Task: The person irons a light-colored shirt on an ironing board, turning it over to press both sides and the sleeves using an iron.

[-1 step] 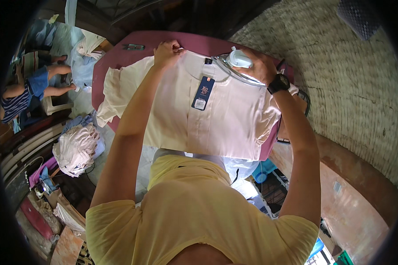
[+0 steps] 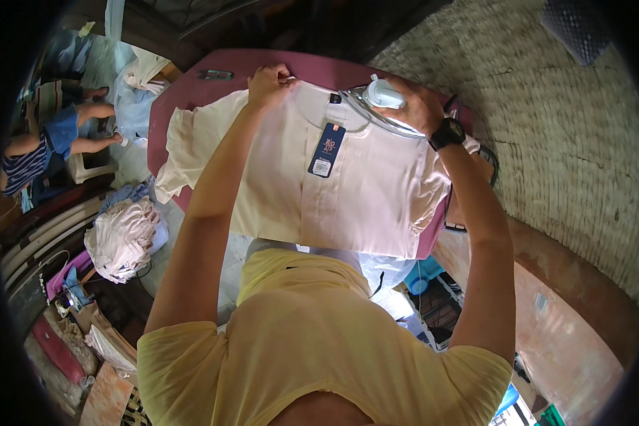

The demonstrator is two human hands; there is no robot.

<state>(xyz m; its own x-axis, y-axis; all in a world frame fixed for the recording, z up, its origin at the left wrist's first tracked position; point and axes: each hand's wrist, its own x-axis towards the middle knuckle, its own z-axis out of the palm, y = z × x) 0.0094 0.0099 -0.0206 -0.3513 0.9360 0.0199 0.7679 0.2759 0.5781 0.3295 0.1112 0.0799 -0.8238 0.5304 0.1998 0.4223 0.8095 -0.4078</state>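
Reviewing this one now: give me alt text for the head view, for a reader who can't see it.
A person's right hand holds an iron beside the neckline of a pale garment spread on a maroon board. The left hand is at the neckline's other side; a dark tag lies between.

A wide fisheye, the left one of a side-by-side pair on the person's head, is looking steeply down and forward. It is sitting close above the yellow top, which is filling the lower middle of the view, while the maroon surface is lying farther out in the upper half. The left hand and right hand are showing near the upper middle. The lens is reaching sideways to another person and woven matting, bending edges toward its dark rim.
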